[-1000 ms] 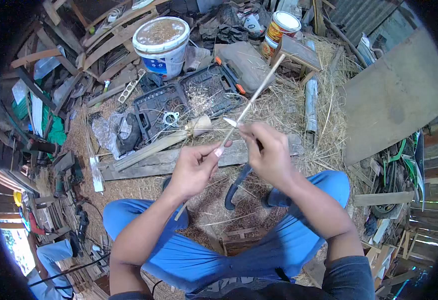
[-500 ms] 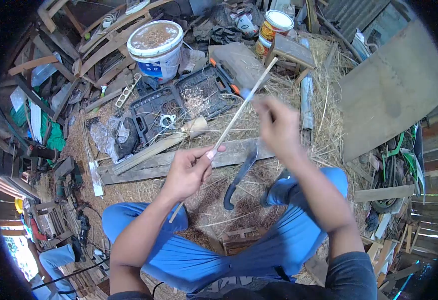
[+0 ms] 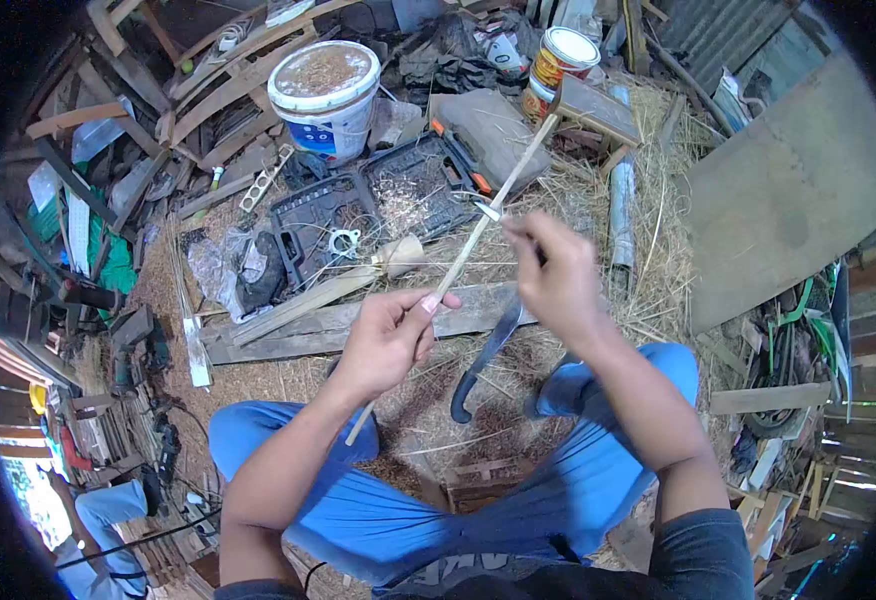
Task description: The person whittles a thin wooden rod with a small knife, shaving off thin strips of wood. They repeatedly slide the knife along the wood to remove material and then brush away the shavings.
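In my left hand, closed between thumb and fingers, is a long thin wooden stick. It slants from above my left knee up to the far right, and its upper end is wider. My right hand is closed around a small knife, whose pale blade lies against the upper half of the stick. The knife's handle is hidden in my fist. Below, a machete with a black hooked handle leans with its blade on a wooden plank.
An open tool case holding shavings lies ahead, beside a closed grey case. A white bucket and stacked paint cans stand behind. A large board leans at right. Another person's leg shows at lower left.
My right hand has shifted slightly down along the stick, and the knife blade, blurred before, shows more clearly. My left hand keeps its hold. The view has shifted slightly.
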### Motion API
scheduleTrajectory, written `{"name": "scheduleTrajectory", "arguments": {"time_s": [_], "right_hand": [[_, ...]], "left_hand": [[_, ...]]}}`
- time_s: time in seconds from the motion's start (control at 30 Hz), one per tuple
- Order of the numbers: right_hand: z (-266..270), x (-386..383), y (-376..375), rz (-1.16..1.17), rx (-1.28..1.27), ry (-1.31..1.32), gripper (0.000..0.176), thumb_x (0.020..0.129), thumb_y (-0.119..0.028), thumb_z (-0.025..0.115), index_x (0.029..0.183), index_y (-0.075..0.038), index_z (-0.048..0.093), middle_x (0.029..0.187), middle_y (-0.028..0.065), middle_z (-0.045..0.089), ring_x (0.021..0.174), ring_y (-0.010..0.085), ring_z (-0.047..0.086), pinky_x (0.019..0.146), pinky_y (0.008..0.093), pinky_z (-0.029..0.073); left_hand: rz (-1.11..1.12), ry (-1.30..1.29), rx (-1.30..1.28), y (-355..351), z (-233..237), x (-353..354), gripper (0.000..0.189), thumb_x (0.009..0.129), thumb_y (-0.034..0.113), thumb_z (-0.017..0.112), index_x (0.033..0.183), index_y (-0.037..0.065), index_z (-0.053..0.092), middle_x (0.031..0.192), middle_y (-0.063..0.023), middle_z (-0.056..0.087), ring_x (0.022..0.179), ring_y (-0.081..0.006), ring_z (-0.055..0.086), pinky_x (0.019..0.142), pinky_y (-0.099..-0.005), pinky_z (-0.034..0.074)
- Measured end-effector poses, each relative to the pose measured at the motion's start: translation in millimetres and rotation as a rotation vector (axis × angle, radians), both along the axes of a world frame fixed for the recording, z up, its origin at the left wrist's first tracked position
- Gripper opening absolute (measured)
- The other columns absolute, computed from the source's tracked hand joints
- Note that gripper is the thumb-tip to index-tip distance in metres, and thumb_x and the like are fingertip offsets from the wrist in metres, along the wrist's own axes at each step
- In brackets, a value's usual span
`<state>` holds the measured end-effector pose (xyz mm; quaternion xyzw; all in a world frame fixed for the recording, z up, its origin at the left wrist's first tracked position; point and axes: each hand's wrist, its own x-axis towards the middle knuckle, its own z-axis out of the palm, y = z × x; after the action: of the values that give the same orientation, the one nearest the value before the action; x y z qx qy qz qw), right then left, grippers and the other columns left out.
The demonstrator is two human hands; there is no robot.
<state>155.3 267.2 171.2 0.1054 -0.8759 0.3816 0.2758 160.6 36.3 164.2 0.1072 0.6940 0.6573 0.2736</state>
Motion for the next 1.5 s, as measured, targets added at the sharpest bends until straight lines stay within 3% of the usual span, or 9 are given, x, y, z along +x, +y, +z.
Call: {"name": "scheduleTrajectory", "arguments": {"time_s": [0.13, 0.27, 0.37, 0.63, 0.97, 1.03, 1.3, 1.43, 1.5], "right_hand": [[-1, 31, -27, 0.170, 0.077, -0.104, 0.014, 0.088, 0.005, 0.060, 0.099, 0.002, 0.066, 0.087, 0.0200, 0.068, 0.083, 0.0385, 0.070, 0.072, 0.0457, 0.055], [-3, -8, 10, 0.001, -0.019, 0.032, 0.016, 0.087, 0.005, 0.060, 0.101, 0.000, 0.066, 0.088, 0.0206, 0.066, 0.082, 0.0413, 0.069, 0.071, 0.0472, 0.055], [-1, 16, -15, 0.091, 0.071, 0.000, 0.011, 0.088, 0.008, 0.062, 0.097, 0.004, 0.067, 0.081, 0.0203, 0.067, 0.071, 0.0311, 0.069, 0.066, 0.0410, 0.054], [-3, 16, -14, 0.075, 0.099, -0.028, 0.019, 0.087, 0.003, 0.059, 0.103, -0.002, 0.066, 0.088, 0.0207, 0.066, 0.079, 0.0395, 0.068, 0.071, 0.0455, 0.055], [-3, 10, -5, 0.033, 0.092, -0.016, 0.019, 0.084, 0.009, 0.061, 0.099, 0.001, 0.068, 0.090, 0.0201, 0.069, 0.080, 0.0341, 0.072, 0.070, 0.0385, 0.057], [-3, 8, 5, 0.006, 0.045, -0.013, 0.013, 0.089, 0.001, 0.060, 0.101, -0.002, 0.065, 0.093, 0.0212, 0.066, 0.081, 0.0414, 0.067, 0.070, 0.0494, 0.055], [-1, 1, 9, -0.043, 0.118, 0.056, 0.013, 0.089, 0.001, 0.061, 0.100, -0.001, 0.065, 0.092, 0.0227, 0.068, 0.080, 0.0419, 0.068, 0.071, 0.0469, 0.055], [18, -31, 44, -0.265, 0.015, 0.070, 0.013, 0.087, 0.007, 0.060, 0.098, 0.003, 0.066, 0.083, 0.0201, 0.067, 0.075, 0.0306, 0.070, 0.067, 0.0391, 0.054], [13, -5, 19, -0.162, -0.044, 0.002, 0.010, 0.088, 0.003, 0.059, 0.094, 0.000, 0.067, 0.087, 0.0226, 0.067, 0.081, 0.0404, 0.069, 0.070, 0.0456, 0.055]], "left_hand": [[-0.024, 0.018, -0.039, 2, -3, -3, 0.030, 0.108, 0.023, 0.048, 0.115, 0.002, 0.068, 0.053, 0.0049, 0.045, 0.046, -0.0040, 0.037, 0.044, -0.0233, 0.029], [-0.012, -0.002, 0.037, 4, -2, -1, 0.032, 0.108, 0.025, 0.048, 0.114, 0.001, 0.068, 0.053, 0.0048, 0.045, 0.046, -0.0043, 0.038, 0.044, -0.0234, 0.029], [-0.001, -0.035, 0.004, 3, 2, -1, 0.029, 0.109, 0.020, 0.047, 0.113, 0.000, 0.068, 0.056, 0.0043, 0.043, 0.051, -0.0043, 0.038, 0.048, -0.0249, 0.030], [0.009, -0.066, 0.034, 3, -1, 1, 0.028, 0.108, 0.019, 0.048, 0.109, 0.000, 0.068, 0.057, 0.0047, 0.043, 0.051, -0.0042, 0.037, 0.047, -0.0250, 0.029], [-0.025, 0.005, 0.002, -2, -5, 3, 0.030, 0.109, 0.023, 0.045, 0.111, 0.001, 0.065, 0.053, 0.0044, 0.044, 0.044, -0.0048, 0.036, 0.043, -0.0233, 0.029], [-0.033, 0.006, -0.015, -5, -5, 4, 0.030, 0.109, 0.023, 0.045, 0.111, 0.001, 0.065, 0.053, 0.0042, 0.044, 0.044, -0.0049, 0.036, 0.043, -0.0234, 0.029], [-0.009, -0.080, -0.040, -5, 0, 7, 0.029, 0.108, 0.024, 0.049, 0.107, 0.000, 0.067, 0.053, 0.0052, 0.042, 0.046, -0.0038, 0.035, 0.044, -0.0245, 0.027], [-0.053, -0.064, 0.016, -9, -6, 11, 0.030, 0.108, 0.025, 0.049, 0.108, 0.001, 0.067, 0.053, 0.0050, 0.042, 0.046, -0.0039, 0.035, 0.043, -0.0248, 0.027], [-0.053, -0.045, 0.012, -10, -4, 7, 0.030, 0.108, 0.025, 0.049, 0.108, 0.001, 0.067, 0.053, 0.0050, 0.042, 0.046, -0.0039, 0.035, 0.043, -0.0248, 0.026]]}}
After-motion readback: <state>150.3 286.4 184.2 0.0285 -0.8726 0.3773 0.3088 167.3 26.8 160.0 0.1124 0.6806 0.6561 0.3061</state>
